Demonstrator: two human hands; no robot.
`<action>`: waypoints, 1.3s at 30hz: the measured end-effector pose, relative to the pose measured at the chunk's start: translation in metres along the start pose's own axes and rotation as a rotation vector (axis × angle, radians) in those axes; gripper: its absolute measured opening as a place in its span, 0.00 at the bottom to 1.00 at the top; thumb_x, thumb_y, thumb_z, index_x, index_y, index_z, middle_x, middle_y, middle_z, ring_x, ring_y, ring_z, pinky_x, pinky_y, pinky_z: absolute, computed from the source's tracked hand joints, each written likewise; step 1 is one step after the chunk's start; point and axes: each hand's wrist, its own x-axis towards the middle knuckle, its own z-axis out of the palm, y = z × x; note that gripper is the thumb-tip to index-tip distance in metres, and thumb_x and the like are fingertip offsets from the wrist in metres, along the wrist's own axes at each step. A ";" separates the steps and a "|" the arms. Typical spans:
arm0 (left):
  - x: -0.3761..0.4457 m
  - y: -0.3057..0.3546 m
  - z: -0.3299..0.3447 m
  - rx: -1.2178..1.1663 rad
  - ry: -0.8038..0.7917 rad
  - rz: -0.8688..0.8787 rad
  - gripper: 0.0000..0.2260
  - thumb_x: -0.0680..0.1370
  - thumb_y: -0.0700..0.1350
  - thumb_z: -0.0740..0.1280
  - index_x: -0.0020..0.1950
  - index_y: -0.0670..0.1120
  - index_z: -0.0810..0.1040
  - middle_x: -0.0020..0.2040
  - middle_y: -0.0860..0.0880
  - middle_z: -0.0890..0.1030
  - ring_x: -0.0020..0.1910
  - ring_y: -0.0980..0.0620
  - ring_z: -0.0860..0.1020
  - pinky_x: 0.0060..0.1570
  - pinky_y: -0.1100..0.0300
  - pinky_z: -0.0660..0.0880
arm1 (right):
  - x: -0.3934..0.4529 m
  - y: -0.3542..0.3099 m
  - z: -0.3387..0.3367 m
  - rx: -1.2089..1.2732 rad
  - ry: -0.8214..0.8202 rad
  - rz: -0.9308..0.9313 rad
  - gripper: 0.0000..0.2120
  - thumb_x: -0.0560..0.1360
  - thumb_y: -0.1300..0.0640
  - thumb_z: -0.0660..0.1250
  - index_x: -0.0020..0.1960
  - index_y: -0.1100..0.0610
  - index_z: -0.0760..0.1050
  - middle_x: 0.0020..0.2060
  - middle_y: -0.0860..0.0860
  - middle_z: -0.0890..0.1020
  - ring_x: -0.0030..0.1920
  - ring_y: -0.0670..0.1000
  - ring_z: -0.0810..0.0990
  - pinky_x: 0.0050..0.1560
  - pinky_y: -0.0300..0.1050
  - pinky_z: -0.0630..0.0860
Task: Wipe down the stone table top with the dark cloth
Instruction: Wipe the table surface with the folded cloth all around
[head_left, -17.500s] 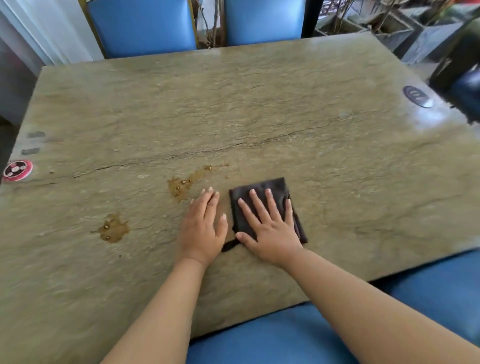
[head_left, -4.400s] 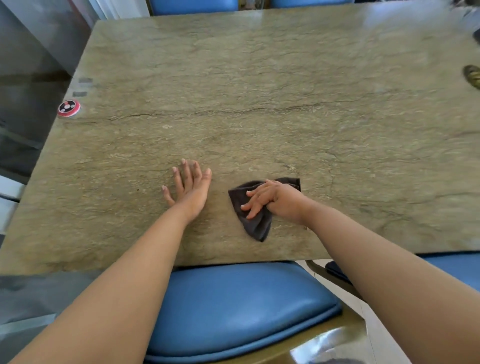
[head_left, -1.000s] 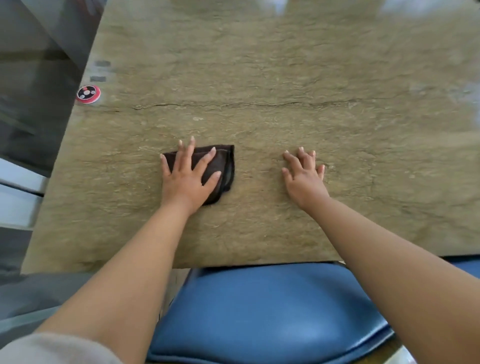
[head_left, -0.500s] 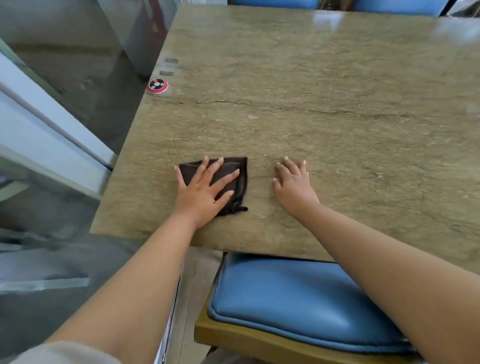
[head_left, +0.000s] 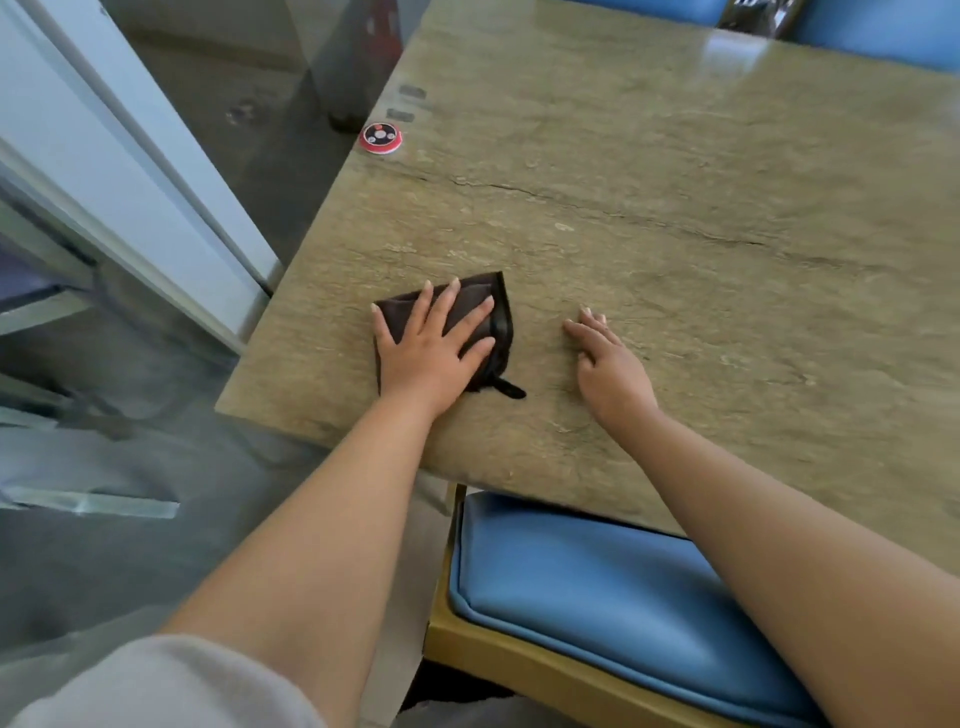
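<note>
**A:** From the head camera, where is the dark cloth (head_left: 485, 317) relative to the stone table top (head_left: 675, 208)?

**B:** Flat on it, near the table's front left corner, a little in from both edges. The red round disc (head_left: 381, 137) sits farther back along the same left edge, well apart from the cloth.

**A:** And the hands?

**B:** The left hand (head_left: 428, 348) lies palm-down on the cloth, fingers straight and spread, pressing rather than pinching. The right hand (head_left: 608, 364) rests on bare stone just right of the cloth, not touching it, with fingers relaxed and holding nothing.

**A:** How would you expect the cloth to handle?

**B:** It looks soft, light and limp, folded into a small pad. I'd judge it slides easily over the stone under a flat palm, so pressing its middle suits wiping better than gripping a corner, which could let the folds open.

**A:** Which way does it point?

**B:** One corner points toward the table's far side, just past the fingertips. A small tab or loop sticks out at the corner nearest the front edge. Its long axis seems to run diagonally from the table's left edge toward the far right, though the hand hides much of the outline.

**A:** Anything else nearby?

**B:** A blue chair seat (head_left: 597, 608) is tucked under the front edge.
</note>
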 end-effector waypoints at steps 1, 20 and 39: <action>0.008 0.011 -0.001 -0.009 -0.030 -0.060 0.23 0.79 0.66 0.42 0.74 0.71 0.42 0.79 0.58 0.40 0.78 0.52 0.37 0.67 0.31 0.33 | 0.000 0.003 -0.003 0.008 0.007 0.003 0.23 0.79 0.65 0.53 0.73 0.53 0.67 0.76 0.44 0.60 0.76 0.42 0.52 0.72 0.33 0.47; -0.087 0.003 0.026 0.216 0.009 0.693 0.29 0.77 0.70 0.49 0.77 0.66 0.46 0.80 0.54 0.44 0.78 0.48 0.40 0.71 0.32 0.38 | -0.012 -0.009 0.011 -0.214 -0.057 -0.056 0.27 0.77 0.67 0.52 0.76 0.55 0.60 0.78 0.50 0.53 0.77 0.55 0.39 0.76 0.53 0.39; -0.057 -0.111 -0.002 -0.007 0.123 -0.145 0.21 0.81 0.62 0.45 0.74 0.70 0.50 0.79 0.59 0.48 0.79 0.53 0.44 0.72 0.38 0.39 | 0.007 -0.067 0.061 -0.381 -0.213 -0.130 0.29 0.80 0.57 0.56 0.78 0.53 0.49 0.78 0.48 0.45 0.76 0.61 0.34 0.74 0.56 0.37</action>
